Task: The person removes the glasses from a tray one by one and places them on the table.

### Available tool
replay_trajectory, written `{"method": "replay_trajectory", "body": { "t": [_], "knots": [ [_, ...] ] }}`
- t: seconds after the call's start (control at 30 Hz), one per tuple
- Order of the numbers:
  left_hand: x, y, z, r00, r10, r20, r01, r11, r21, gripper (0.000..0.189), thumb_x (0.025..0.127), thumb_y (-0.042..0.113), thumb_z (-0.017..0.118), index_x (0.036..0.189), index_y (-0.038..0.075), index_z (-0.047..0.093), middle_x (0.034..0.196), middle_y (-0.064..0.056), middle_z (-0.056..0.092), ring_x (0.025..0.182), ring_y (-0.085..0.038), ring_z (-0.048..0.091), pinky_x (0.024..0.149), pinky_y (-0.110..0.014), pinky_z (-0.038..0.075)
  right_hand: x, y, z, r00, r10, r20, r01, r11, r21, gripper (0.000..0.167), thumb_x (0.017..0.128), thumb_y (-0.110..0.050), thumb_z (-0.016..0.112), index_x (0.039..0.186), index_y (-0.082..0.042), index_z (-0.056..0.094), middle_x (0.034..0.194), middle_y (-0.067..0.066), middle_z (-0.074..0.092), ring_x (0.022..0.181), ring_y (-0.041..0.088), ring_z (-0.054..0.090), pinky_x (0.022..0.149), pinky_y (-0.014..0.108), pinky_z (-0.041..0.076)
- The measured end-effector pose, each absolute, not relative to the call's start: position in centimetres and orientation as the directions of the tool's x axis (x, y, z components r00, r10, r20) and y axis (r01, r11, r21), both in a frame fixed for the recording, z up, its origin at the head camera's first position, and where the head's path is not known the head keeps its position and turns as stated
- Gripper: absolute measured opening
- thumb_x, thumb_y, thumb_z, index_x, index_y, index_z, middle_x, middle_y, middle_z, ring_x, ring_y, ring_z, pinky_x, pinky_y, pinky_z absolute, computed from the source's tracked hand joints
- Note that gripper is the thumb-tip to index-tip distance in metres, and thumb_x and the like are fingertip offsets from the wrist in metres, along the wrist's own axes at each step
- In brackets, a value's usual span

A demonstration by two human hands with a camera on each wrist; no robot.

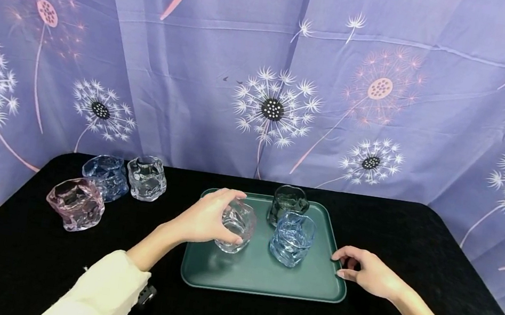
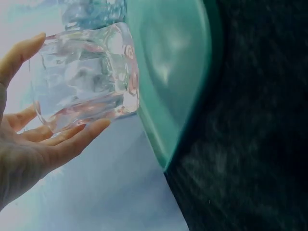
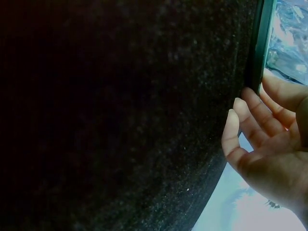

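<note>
My left hand holds a clear, faintly pink glass tumbler over the left part of a green tray. In the left wrist view the thumb and fingers span the sides of this wavy tumbler. A blue glass tumbler stands on the tray's right half, with a dark grey glass tumbler just behind it. At the tray's right side, my right hand pinches the rim. Seen from the right wrist, the thumb and fingertips meet the tray edge, the other fingers loosely curled.
Left of the tray stand a pink glass tumbler, a dark blue one and a clear one. A black cloth covers the table, and a purple dandelion-print curtain hangs behind it.
</note>
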State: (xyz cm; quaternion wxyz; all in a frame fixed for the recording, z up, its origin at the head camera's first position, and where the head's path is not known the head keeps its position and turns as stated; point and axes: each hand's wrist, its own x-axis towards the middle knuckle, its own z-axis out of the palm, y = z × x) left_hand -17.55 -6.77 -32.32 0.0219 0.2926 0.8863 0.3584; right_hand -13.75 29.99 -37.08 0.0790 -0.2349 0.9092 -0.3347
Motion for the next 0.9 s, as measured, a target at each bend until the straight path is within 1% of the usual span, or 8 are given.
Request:
{"method": "replay_trajectory", "body": {
  "t": [0.13,0.33,0.63,0.9],
  "knots": [
    [-17.8,-8.1,-32.0,-0.833,0.515,0.2,0.507,0.57,0.646,0.078,0.061,0.024,0.083,0.128,0.005,0.047,0.117,-0.01,0.053,0.097,-0.028,0.057,0.077,-0.036,0.049,-13.7,30.0,-37.1,-0.877,-0.48,0.01,-0.37,0.662,-0.652,0.021,0.081,-0.009,0.067,0.1,-0.003,0.06,0.081,0.0,0.052,0.07,0.006,0.047,0.059,0.024,0.042],
    [-17.8,-10.8,-31.7,-0.864,0.452,0.221,0.477,0.595,0.647,0.08,0.059,0.023,0.082,0.128,0.004,0.047,0.116,-0.013,0.054,0.095,-0.028,0.058,0.077,-0.037,0.049,-13.7,29.9,-37.1,-0.878,-0.479,0.0,-0.363,0.664,-0.654,0.021,0.082,-0.01,0.067,0.101,-0.003,0.06,0.082,0.001,0.053,0.07,0.007,0.047,0.059,0.024,0.042],
    [-17.7,-14.9,-31.7,-0.904,0.371,0.213,0.421,0.675,0.607,0.079,0.063,0.022,0.083,0.129,0.001,0.045,0.12,-0.019,0.052,0.096,-0.031,0.057,0.08,-0.044,0.047,-13.7,29.9,-37.1,-0.877,-0.48,-0.002,-0.364,0.669,-0.648,0.021,0.082,-0.01,0.067,0.101,-0.003,0.06,0.083,0.001,0.053,0.071,0.007,0.048,0.06,0.024,0.042],
    [-17.0,-17.8,-31.5,-0.939,0.299,0.172,0.341,0.732,0.59,0.08,0.066,0.025,0.081,0.131,0.002,0.042,0.122,-0.018,0.051,0.099,-0.032,0.055,0.078,-0.047,0.045,-13.7,30.0,-37.2,-0.877,-0.481,-0.001,-0.364,0.665,-0.653,0.022,0.082,-0.011,0.067,0.101,-0.003,0.06,0.082,0.0,0.053,0.071,0.007,0.048,0.06,0.024,0.042]
  ]
}}
